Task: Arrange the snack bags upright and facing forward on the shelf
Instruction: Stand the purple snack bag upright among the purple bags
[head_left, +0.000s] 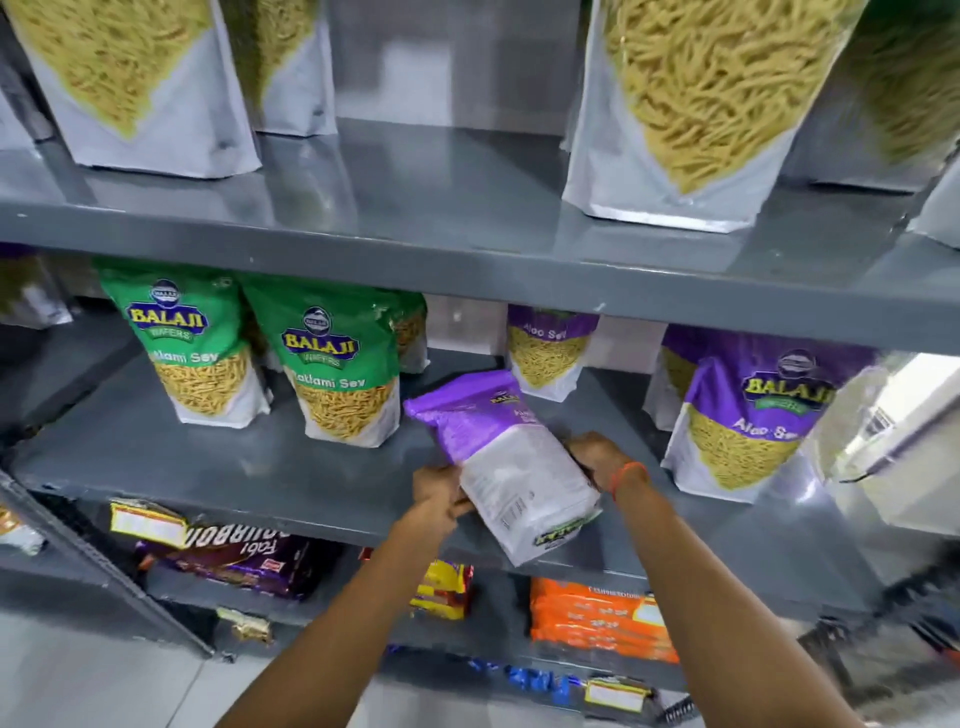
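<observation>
Purple-topped and white below, the snack bag (506, 462) was clasped by both hands, left hand (439, 493) and right hand (602, 460) on opposite sides. It lay tilted at the shelf (260, 467) front edge, back face outward, long axis running inward toward the shelf's back-left.

A shop, a grocery aisle by the look of it. Grey painted metal shelving (467, 280) runs in tiers, stocked with retail goods. Up and left of the grip stand green printed plastic snack pouches (332, 364) of one brand, facing out; to its right and just behind it, matching purple printed snack pouches (748, 410). On the tier above stand large white pouches with clear windows of yellow fried sticks (696, 104). Below the grip lie orange wrapped biscuit packs (597, 618) and yellow-edged shelf price labels (148, 525).
</observation>
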